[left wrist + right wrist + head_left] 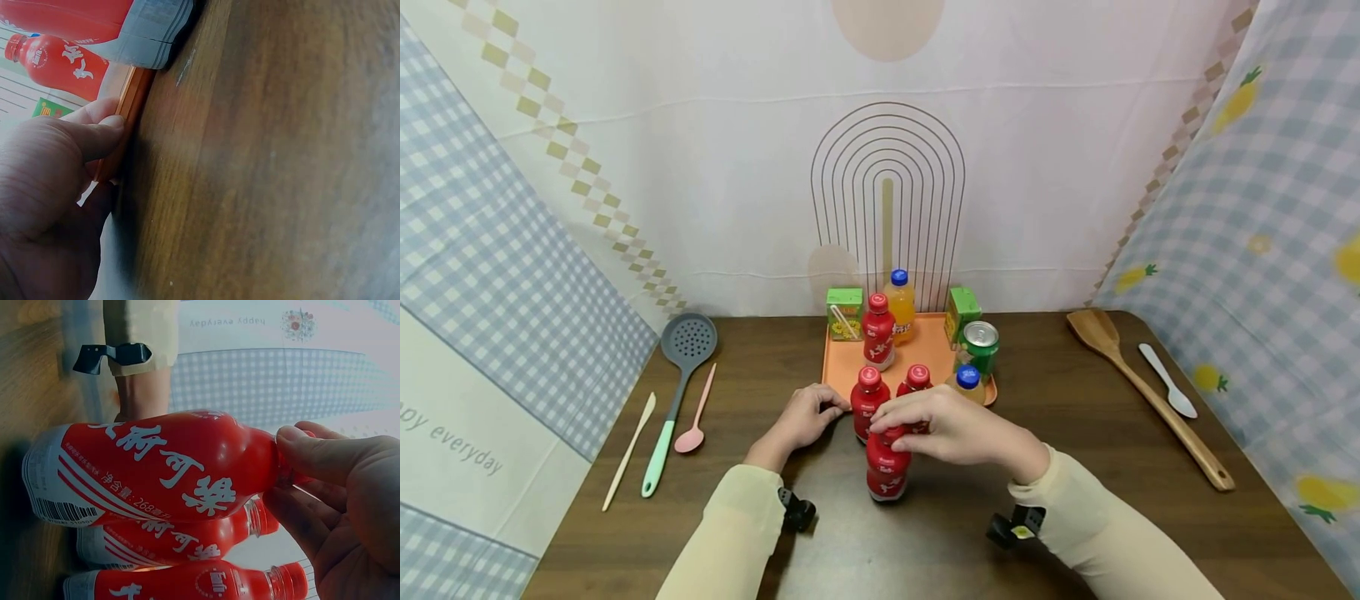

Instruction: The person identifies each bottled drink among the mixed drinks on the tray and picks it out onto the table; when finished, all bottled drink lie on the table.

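Note:
My right hand point(951, 425) holds a red cola bottle point(887, 471) by its neck and cap, thumb and fingertips around it in the right wrist view. The bottle stands nearly upright in front of two more red bottles, one point(867, 400) behind it to the left and another point(917, 377) partly hidden by my hand. At the near left corner of an orange tray point(936, 342), my left hand point(808, 417) pinches the rim, with the thumb point(103, 134) on its edge in the left wrist view. A further red bottle point(878, 333) stands on the tray.
About the tray are an orange soda bottle point(900, 310), two green juice cartons, a green can point(980, 348) and another blue-capped bottle point(967, 379). A slotted turner point(688, 342), pink spoon point(690, 439) and pale knife lie left; a wooden spatula point(1138, 383) and white spoon point(1172, 387) lie right.

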Demonstrator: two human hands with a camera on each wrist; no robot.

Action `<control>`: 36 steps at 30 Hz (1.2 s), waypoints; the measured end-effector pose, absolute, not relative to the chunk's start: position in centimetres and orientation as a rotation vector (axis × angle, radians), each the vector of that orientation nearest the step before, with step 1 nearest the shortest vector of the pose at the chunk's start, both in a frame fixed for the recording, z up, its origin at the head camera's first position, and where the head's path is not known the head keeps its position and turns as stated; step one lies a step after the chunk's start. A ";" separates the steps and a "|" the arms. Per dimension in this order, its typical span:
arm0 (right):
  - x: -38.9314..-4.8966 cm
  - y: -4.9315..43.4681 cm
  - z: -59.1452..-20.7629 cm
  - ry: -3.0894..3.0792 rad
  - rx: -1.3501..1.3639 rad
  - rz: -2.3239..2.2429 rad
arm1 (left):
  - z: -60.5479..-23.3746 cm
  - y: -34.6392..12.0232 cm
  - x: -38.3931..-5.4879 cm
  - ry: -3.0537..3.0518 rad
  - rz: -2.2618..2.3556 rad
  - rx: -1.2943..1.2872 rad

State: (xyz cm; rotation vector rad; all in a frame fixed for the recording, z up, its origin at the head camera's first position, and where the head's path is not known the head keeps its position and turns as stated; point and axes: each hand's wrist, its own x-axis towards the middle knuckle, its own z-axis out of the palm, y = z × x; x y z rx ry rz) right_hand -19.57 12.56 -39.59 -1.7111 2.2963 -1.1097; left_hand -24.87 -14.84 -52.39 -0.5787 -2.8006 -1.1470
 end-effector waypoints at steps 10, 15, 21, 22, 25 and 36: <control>-19.8 11.6 -39.5 2.298 -1.668 -1.053 | -52.4 -14.9 -24.9 -2.803 -1.154 -0.575; -19.9 11.2 -39.6 2.286 -1.668 -1.053 | -52.5 -15.0 -24.9 -2.809 -1.151 -0.567; -20.1 10.6 -39.7 2.272 -1.651 -1.059 | -52.5 -14.9 -24.9 -2.810 -1.150 -0.564; -20.1 10.6 -39.7 2.270 -1.644 -1.061 | -52.4 -14.9 -24.8 -2.810 -1.150 -0.565; -20.2 10.5 -39.8 2.277 -1.634 -1.062 | -52.3 -14.9 -24.8 -2.809 -1.153 -0.569; -20.3 10.0 -40.0 2.297 -1.633 -1.043 | -52.4 -15.0 -25.0 -2.822 -1.171 -0.564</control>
